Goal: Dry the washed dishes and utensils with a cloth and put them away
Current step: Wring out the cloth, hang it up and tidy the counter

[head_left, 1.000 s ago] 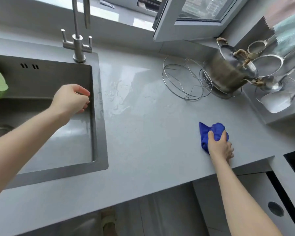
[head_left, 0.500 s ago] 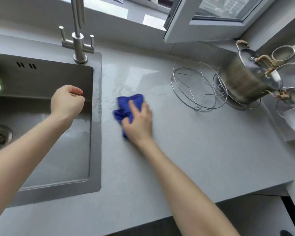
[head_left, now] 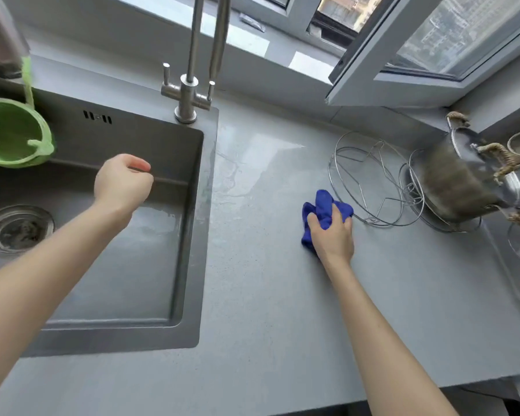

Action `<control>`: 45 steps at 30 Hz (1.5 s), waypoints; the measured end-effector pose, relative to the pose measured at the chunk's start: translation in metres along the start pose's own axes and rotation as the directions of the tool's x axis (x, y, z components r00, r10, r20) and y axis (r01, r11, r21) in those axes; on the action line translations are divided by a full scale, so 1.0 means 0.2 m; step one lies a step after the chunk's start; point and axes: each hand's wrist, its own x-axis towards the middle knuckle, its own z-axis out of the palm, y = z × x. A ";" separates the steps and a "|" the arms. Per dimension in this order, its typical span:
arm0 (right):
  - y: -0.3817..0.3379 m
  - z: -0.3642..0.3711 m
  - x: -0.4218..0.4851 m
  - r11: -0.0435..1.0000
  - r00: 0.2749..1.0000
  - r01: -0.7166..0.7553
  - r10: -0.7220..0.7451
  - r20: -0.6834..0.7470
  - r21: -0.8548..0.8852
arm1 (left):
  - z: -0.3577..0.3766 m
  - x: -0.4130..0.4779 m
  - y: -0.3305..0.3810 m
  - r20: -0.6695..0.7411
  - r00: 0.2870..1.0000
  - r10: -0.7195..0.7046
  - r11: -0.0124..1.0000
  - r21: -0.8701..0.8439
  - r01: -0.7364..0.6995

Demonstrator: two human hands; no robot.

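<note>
Right grip holds a bunched blue cloth against the grey surface, right of centre.
The cloth lies just beside a wire rack, and a steel pot stands at the right edge. Left grip, fingers curled and holding nothing, hovers over the sink at left. A green bowl sits at upper left and the tap at top centre.

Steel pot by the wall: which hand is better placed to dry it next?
Probably the right hand: it grips the blue cloth near the pot. The left hand hangs over the sink, holding nothing.
</note>
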 end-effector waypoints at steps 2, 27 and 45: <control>0.03 0.08 0.02 0.980 0.999 0.053 -0.053 0.007 -0.191 | 0.00 0.03 -0.01 -0.002 1.000 -0.003 1.000 0.004 0.003; -0.31 0.27 -0.81 0.463 0.328 0.797 -0.871 0.366 0.388 | -0.29 0.00 -0.05 -0.064 0.998 0.003 1.000 -0.013 -0.004; -0.02 -0.17 -0.40 0.818 0.800 0.573 -0.548 0.243 -0.043 | -0.25 -0.10 0.03 0.056 0.998 0.039 0.999 0.032 -0.041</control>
